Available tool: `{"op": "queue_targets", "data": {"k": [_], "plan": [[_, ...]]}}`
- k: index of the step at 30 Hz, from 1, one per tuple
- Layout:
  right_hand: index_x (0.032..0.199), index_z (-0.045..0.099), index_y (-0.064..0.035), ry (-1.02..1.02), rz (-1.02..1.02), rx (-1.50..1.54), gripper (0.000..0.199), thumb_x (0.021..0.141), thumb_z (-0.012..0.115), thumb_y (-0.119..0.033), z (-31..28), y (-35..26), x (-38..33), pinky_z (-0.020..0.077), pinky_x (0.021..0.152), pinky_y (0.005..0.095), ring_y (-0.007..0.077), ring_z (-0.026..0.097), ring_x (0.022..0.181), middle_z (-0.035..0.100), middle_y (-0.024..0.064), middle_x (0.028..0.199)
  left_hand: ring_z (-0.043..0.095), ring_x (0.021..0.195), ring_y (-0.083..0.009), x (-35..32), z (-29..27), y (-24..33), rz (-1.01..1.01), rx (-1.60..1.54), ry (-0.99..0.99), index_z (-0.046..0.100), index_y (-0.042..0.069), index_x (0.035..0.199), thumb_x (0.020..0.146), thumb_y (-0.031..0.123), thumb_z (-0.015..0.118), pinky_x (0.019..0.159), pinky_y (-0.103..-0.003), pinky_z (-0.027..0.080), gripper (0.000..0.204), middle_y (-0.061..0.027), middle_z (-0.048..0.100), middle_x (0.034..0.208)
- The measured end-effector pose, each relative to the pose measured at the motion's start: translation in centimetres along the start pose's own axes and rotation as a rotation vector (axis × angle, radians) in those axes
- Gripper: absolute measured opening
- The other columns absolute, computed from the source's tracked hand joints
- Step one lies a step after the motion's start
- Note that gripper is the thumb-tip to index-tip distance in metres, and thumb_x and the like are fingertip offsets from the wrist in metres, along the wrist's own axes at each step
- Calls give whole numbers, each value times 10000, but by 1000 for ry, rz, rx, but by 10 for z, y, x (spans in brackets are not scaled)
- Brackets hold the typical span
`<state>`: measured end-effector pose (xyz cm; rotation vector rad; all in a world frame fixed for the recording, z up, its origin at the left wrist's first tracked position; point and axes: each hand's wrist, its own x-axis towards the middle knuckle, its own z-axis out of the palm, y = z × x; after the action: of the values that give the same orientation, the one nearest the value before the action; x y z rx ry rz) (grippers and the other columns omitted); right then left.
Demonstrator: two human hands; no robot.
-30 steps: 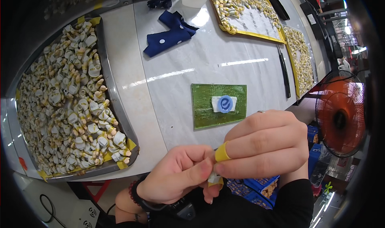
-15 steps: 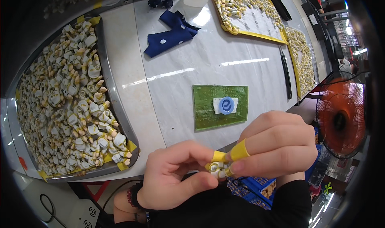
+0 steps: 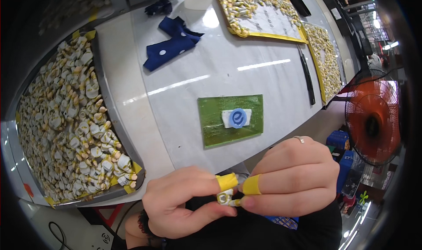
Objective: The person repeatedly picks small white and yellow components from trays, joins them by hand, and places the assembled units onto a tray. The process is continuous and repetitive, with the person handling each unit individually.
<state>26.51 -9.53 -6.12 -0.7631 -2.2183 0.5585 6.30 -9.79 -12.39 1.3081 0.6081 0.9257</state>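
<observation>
Between the thumb and forefinger of my left hand (image 3: 184,201) is a small white figurine (image 3: 224,197) with yellow trim. My right hand (image 3: 294,175) pinches a tiny white-and-yellow piece (image 3: 236,202) against the figurine's side; its shape is partly covered by the fingertips. Both hands have yellow tape around the forefinger. They meet low in the view, in front of the table edge. Just beyond them lies a green glassy slab (image 3: 211,133), bearing a white pad and a round blue dish (image 3: 238,118) with a dark curl inside.
A grey tray (image 3: 118,122) heaped with white figurines (image 3: 74,122) stands at the left. Two yellow-edged trays of small pieces, one at the back (image 3: 281,37) and one at the right (image 3: 317,74), flank a black pen-like tool (image 3: 306,76). A blue cloth (image 3: 171,47) lies far left; an orange fan (image 3: 371,122) stands right.
Both hands have shifted slightly left and down with the figurine. The right fingers have drawn back a little, showing more of the small piece. The table scene has moved left in view.
</observation>
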Motion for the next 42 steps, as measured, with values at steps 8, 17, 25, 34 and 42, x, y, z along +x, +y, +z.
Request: {"op": "queue_targets", "data": {"k": [8,17,25,34,42], "plan": [[848,671,-30,312,508,-894,148,712,619,-57,-70,-8,-31,471,697,307,244,624,829,657,105,913,594,817,-186,-4,2,14,-131,-99,-65,558,-88,1052,830,222,676,714,-265,472,398,-159,593,964],[889,657,-3,-78,1143,-768,192,715,645,-83,-206,147,-173,489,663,320,231,628,711,645,146,758,611,726,-180,-14,-1,2,-219,-269,-77,595,-76,979,757,243,741,656,-262,483,415,-133,631,831],[827,594,14,-90,1044,-902,101,773,586,-70,-200,154,-163,479,655,340,272,612,722,621,160,764,602,750,-176,-13,-7,10,-217,-240,-108,573,-79,1018,774,269,734,657,-252,481,455,-140,616,848],[903,550,-2,231,742,-383,81,823,561,1,-137,84,-96,445,642,212,71,551,778,573,28,836,633,704,-180,-18,-1,1,-210,-315,67,643,-67,887,691,200,796,637,-260,484,364,-124,665,799],[838,607,-27,-168,291,-377,197,651,657,8,-25,35,-28,481,606,331,230,562,712,561,65,774,637,704,-184,-18,-4,0,-120,-230,60,651,-38,884,652,162,818,643,-271,489,349,-115,673,803]]}}
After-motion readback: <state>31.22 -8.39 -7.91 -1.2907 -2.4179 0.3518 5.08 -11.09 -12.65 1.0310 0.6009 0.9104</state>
